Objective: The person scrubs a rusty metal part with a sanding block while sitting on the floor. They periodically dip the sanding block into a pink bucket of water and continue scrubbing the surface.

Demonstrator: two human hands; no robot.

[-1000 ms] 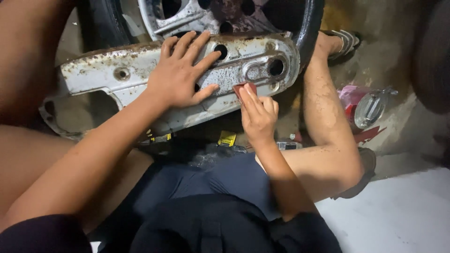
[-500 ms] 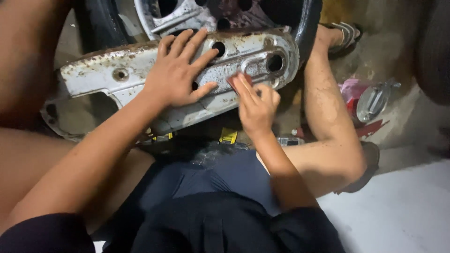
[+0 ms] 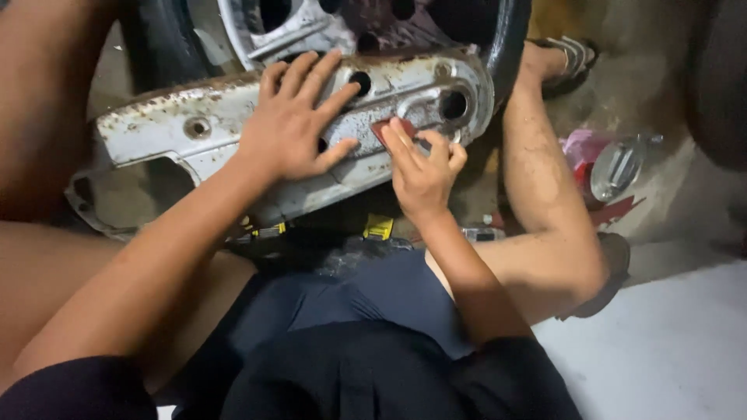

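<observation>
Left hand (image 3: 292, 124) spread flat on a rusty white metal cover (image 3: 194, 128) in front of a wheel (image 3: 311, 23), right hand (image 3: 420, 167) just right, fingers pressing a small red pad (image 3: 387, 128) against it

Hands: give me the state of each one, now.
Left hand: open, fingers spread, flat on the rusty white metal cover.
Right hand: fingers pressing a small red pad against the cover.

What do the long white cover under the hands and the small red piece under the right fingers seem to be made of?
Long white cover: probably painted metal; the chipped white coat shows brown rust. Small red piece: thin and flat, perhaps abrasive paper, though mostly hidden under the right hand.
</observation>
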